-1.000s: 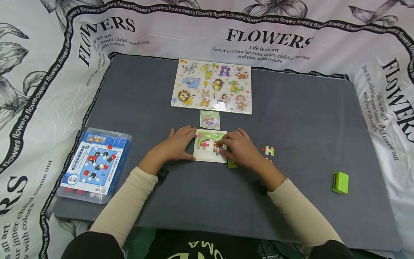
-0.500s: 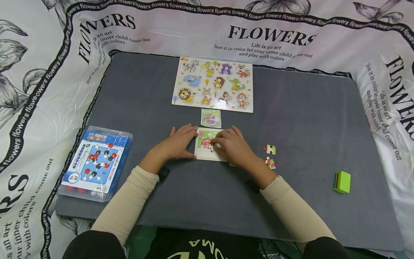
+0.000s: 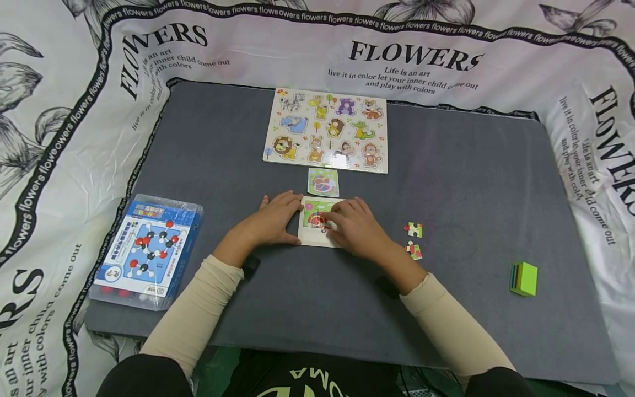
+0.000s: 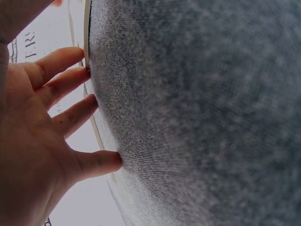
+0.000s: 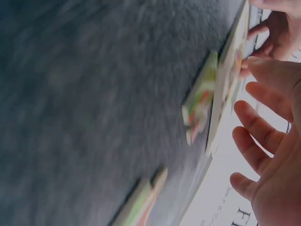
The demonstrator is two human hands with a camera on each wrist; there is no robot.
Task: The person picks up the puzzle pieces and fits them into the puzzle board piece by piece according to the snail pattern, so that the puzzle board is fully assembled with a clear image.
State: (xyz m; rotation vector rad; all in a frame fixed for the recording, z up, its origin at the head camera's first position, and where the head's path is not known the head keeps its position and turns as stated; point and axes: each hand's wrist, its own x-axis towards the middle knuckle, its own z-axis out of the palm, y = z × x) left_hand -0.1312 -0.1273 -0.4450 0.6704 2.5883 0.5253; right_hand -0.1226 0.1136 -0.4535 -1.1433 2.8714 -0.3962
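Head view: a small, square, pale wooden puzzle board [image 3: 311, 239] was seen flat on the gray cloth-covered table [image 3: 446, 176], in front of the person, its upper left filled with a green-and-red picture. Its left edge was touched by the left hand [image 3: 274, 221], whose fingers were spread wide, as was also shown from the left wrist. Its right side was covered by the right hand [image 3: 358, 226], with thumb and forefinger brought to the red part of the picture; whether a piece was pinched or merely pressed could not be told.

Two loose, multicolored jigsaw pieces, an upper one [image 3: 414, 230] and a lower one [image 3: 414, 251], were left to the right of that hand. From the right wrist, another green-and-red jigsaw piece [image 5: 201, 99] was seen just beside the board. Beyond the board, a small printed picture card [image 3: 323, 182] was placed, then a large white board printed with colorful animals [image 3: 326, 138]. A blue-and-clear plastic box [image 3: 146, 248] was set at the left, and lime-green rectangular blocks [image 3: 525, 279] at the right.
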